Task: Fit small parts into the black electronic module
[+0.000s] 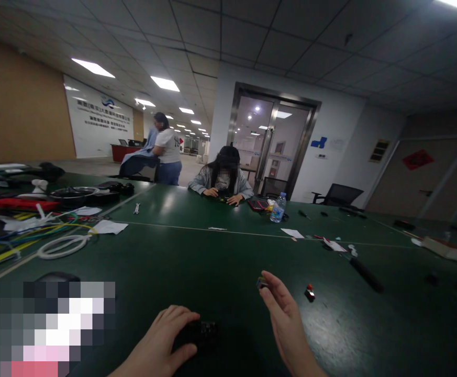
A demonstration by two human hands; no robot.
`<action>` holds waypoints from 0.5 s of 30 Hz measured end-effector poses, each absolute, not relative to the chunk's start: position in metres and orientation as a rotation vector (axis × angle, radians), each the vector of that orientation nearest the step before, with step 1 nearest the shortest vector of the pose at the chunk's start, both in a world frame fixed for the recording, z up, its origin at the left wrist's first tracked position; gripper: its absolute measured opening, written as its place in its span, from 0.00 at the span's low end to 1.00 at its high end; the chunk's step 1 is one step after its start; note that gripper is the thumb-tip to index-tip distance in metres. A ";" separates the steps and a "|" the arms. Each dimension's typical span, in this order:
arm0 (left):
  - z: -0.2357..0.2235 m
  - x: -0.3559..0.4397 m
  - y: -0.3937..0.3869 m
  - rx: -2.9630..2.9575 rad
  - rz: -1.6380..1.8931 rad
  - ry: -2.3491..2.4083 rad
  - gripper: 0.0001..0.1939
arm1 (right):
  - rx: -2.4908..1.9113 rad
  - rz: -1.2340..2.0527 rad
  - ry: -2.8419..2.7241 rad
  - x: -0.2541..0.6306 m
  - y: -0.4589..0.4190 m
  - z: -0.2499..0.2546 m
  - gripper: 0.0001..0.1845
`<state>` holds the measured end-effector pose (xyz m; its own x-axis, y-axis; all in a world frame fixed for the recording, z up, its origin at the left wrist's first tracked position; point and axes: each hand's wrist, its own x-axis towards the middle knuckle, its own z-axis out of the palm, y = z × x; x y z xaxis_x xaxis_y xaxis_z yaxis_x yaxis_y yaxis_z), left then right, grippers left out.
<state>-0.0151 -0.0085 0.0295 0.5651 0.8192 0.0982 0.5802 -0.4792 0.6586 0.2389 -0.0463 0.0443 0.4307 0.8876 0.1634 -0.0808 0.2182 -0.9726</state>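
Left hand (161, 337) grips a black block (208, 331), bottom centre; right hand (287, 317) pinches a tiny part (262, 284), skimpy hold, could slip.

Deep green sweeps across the table (220, 267), black covers the device (208, 330), and there's red above white on the small block (310, 293)! The clear bottle (278, 208) wears a blue label (277, 213); the coiled cable (57, 255) runs white.

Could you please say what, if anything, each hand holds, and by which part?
The right hand pinches a small component near its right end; the left hand grasps a black device by its left end.
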 end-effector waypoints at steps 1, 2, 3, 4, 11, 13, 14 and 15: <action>0.029 -0.015 -0.009 2.227 0.554 1.128 0.19 | -1.148 0.814 -0.882 0.239 -0.047 0.045 0.22; 0.029 -0.015 -0.009 2.229 0.557 1.134 0.19 | -1.146 0.822 -0.878 0.239 -0.047 0.045 0.22; 0.030 -0.015 -0.009 2.231 0.560 1.133 0.19 | -1.146 0.827 -0.871 0.238 -0.047 0.046 0.22; 0.030 -0.015 -0.009 2.233 0.558 1.122 0.19 | -1.146 0.830 -0.863 0.238 -0.048 0.047 0.21; 0.032 -0.014 -0.010 2.226 0.559 1.132 0.20 | -1.129 0.805 -0.826 0.237 -0.049 0.053 0.22; 0.035 -0.015 -0.009 2.212 0.529 1.127 0.20 | -1.127 0.800 -0.819 0.237 -0.048 0.054 0.23; 0.036 -0.015 -0.009 2.202 0.510 1.120 0.20 | -1.126 0.798 -0.811 0.237 -0.048 0.054 0.23; 0.037 -0.016 -0.009 2.192 0.492 1.109 0.20 | -1.126 0.798 -0.804 0.237 -0.048 0.054 0.24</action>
<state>-0.0156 -0.0086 0.0374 0.5767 0.8156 0.0474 0.5822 -0.4510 0.6765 0.2372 -0.0477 0.0541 0.4839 0.8636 0.1414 -0.1356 0.2336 -0.9628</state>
